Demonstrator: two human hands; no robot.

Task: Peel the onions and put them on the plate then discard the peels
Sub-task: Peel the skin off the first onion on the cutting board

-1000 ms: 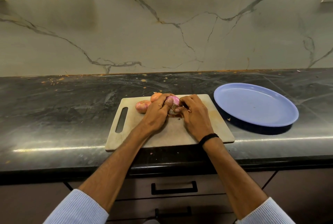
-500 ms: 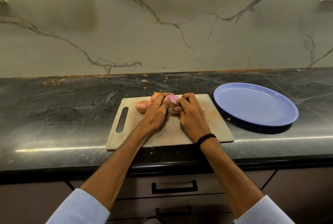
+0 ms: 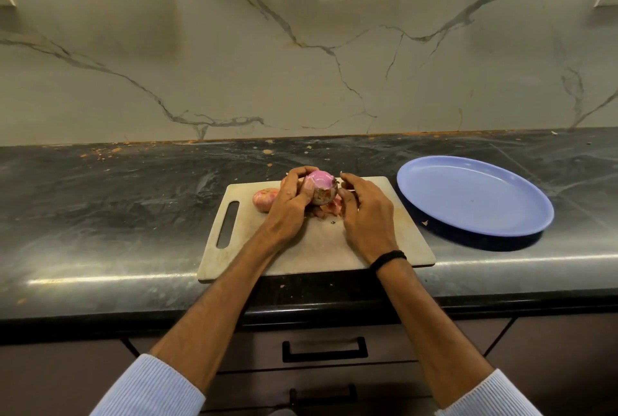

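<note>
Change: the onion has risen off the board and shows more bare pink flesh; the right grip has drawn back from it
Left grip: fingers and thumb wrapped round the onion, holding it just above the far part of the board
Right grip: just right of the onion, fingers curled, forefinger tip near its top; I cannot tell whether it pinches a peel
Onion: top peeled and glossy pink, brown skin on the lower near side
Peels: a small heap on the board under the onion, between the two grips
Unpeeled onion: lies on the board just left of the left grip
Plate: blue, on the tabletop just right of the board, apart from both grips
Tabletop: dark stone, with small scraps scattered along its far edge
</note>
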